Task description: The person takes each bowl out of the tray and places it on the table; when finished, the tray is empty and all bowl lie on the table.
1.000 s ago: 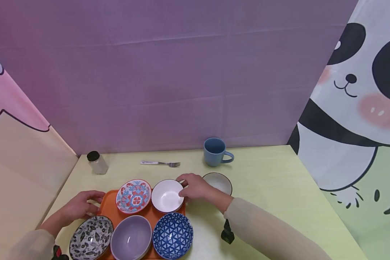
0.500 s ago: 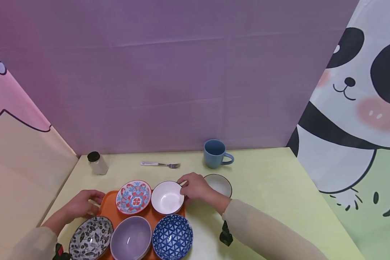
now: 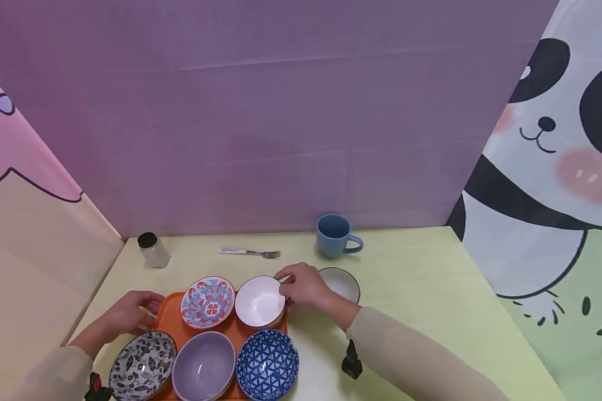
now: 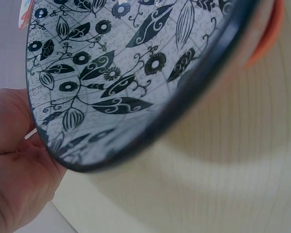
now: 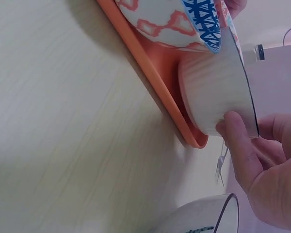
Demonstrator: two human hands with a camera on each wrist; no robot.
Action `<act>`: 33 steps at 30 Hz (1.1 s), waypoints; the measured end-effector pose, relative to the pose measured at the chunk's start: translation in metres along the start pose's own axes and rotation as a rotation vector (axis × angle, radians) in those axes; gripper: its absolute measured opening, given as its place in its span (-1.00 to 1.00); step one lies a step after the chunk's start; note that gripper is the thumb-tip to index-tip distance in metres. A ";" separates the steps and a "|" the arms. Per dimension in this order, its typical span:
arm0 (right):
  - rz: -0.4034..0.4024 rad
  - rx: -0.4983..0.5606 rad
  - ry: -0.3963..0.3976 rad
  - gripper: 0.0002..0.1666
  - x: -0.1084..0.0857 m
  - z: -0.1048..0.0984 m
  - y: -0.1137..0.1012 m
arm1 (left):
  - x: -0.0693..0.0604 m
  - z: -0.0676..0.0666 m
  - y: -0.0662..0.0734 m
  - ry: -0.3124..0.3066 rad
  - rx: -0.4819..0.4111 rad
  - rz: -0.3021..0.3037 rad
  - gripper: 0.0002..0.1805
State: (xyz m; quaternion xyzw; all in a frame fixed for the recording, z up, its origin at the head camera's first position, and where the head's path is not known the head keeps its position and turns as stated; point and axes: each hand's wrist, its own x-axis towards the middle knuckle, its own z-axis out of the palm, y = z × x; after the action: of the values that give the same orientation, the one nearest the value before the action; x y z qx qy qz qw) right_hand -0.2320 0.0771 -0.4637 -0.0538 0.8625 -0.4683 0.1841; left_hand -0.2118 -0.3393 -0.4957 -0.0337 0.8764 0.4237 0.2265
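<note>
My right hand point(image 3: 306, 287) holds the right side of a white bowl point(image 3: 258, 301) with a dark rim, at the back right of an orange tray point(image 3: 173, 317). In the right wrist view the thumb lies on the bowl's outer wall; some fingers are hidden behind it. My left hand point(image 3: 127, 313) reaches the tray's back left corner with loosely bent fingers. In the left wrist view the black-and-white floral bowl point(image 4: 106, 87) hides its fingertips. Also on the tray are a red-and-blue patterned bowl point(image 3: 208, 302), a purple bowl point(image 3: 203, 365) and a blue triangle-patterned bowl point(image 3: 267, 365).
A small brown-rimmed bowl point(image 3: 345, 283) stands right of the tray, partly behind my right hand. Behind it is a blue mug point(image 3: 333, 236). A fork point(image 3: 251, 253) lies near the back edge. At the back left stands a black-lidded jar point(image 3: 153, 250). Walls border the table point(image 3: 421, 289).
The view shifts slightly. Both hands stay in almost the same place, the right at the white bowl and the left at the tray corner. The bowls show no clear movement.
</note>
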 end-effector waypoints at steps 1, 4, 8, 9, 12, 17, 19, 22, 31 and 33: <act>-0.005 0.006 0.007 -0.59 -0.001 0.000 0.000 | 0.000 0.000 -0.001 0.001 0.001 0.001 -0.38; -0.015 0.045 0.022 -0.59 -0.004 -0.002 -0.003 | 0.001 -0.001 -0.001 -0.004 -0.003 0.007 -0.39; -0.025 0.117 0.015 -0.58 -0.011 -0.009 -0.009 | 0.002 -0.001 -0.001 -0.019 -0.006 0.019 -0.39; -0.032 0.130 0.011 -0.57 -0.013 -0.010 -0.010 | 0.002 -0.001 -0.001 -0.014 -0.010 0.013 -0.39; -0.041 0.166 0.009 -0.56 -0.018 -0.016 -0.015 | 0.001 -0.001 -0.002 -0.012 -0.003 0.010 -0.39; -0.047 0.218 0.021 -0.55 -0.025 -0.027 -0.023 | 0.001 -0.001 -0.002 -0.015 -0.002 0.014 -0.37; -0.056 0.238 0.024 -0.55 -0.029 -0.032 -0.025 | 0.002 -0.002 -0.003 -0.018 -0.005 0.013 -0.37; -0.065 0.263 0.029 -0.56 -0.037 -0.040 -0.028 | 0.004 -0.002 -0.004 -0.016 -0.010 0.003 -0.37; -0.048 0.278 0.077 -0.55 -0.055 -0.075 -0.016 | 0.002 0.000 -0.008 -0.004 -0.010 -0.012 -0.38; -0.046 0.291 0.087 -0.52 -0.059 -0.086 -0.011 | 0.001 0.001 -0.008 -0.004 -0.011 -0.011 -0.38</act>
State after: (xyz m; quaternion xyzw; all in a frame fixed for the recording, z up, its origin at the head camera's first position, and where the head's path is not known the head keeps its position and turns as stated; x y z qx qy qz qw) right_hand -0.2099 0.1543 -0.3963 -0.0262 0.7912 -0.5943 0.1418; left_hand -0.2105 -0.3435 -0.5027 -0.0388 0.8733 0.4274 0.2304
